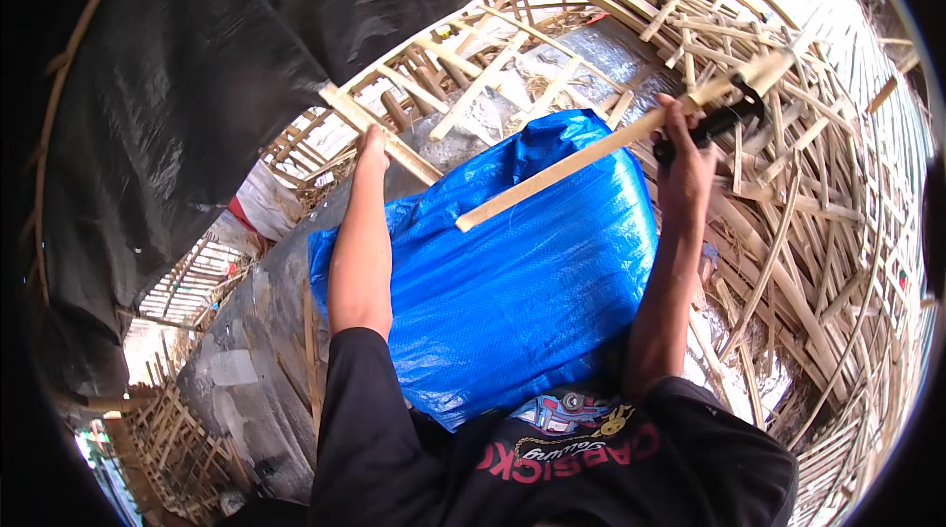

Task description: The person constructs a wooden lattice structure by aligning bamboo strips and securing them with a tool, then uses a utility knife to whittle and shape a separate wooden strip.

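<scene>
My left hand point(372, 147) is closed round a pale bamboo slat point(412, 163) at the edge of a slatted frame point(483, 84). Farther right, my raised right hand point(688, 155) is closed round a black-handled tool point(717, 125); motion blur hides its exact kind. Against the fingers of that hand lies a long flat bamboo strip point(552, 177), slanting from upper right down to a free end above the blue tarp sheet point(512, 291). The sheet spreads before my body, between my forearms, and its far edge is bunched up near the frame.
Black plastic sheeting point(217, 64) hangs at the upper left. A tangled pile of bamboo strips point(788, 192) fills the right side. Grey ground point(266, 330) shows left of the tarp, and a bamboo lattice point(182, 448) stands at the lower left.
</scene>
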The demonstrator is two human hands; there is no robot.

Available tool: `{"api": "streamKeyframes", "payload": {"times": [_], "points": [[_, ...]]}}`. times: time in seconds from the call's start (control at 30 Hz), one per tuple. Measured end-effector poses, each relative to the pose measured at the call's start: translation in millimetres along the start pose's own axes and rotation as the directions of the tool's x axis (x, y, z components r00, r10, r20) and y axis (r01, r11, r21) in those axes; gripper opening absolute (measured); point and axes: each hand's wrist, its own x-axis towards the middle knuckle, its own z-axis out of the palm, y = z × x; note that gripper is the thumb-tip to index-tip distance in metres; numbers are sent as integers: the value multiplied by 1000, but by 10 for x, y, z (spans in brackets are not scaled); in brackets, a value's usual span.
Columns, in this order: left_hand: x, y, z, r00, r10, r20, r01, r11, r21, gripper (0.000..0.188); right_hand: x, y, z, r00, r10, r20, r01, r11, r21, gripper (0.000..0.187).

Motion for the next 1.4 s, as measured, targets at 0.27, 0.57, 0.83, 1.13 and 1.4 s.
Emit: {"api": "streamKeyframes", "payload": {"times": [0.27,0.57,0.83,1.13,1.4], "points": [[-1398,759,602,710,323,625,-681,537,497,89,0,274,36,890,219,401,-234,972,-13,18],[-3164,801,846,465,24,885,-156,986,55,44,-395,491,652,678,479,558,-443,871,-210,28],[-2604,914,727,718,157,678,-19,978,-206,36,-261,1107,581,642,597,481,-723,680,121,58],[-2604,574,877,668,209,714,-258,965,-40,39,-230,1173,586,621,518,588,-685,724,85,68],[-2468,377,950,579,57,813,-33,998,-46,66,-229,1109,533,366,584,725,-872,488,47,79]]}}
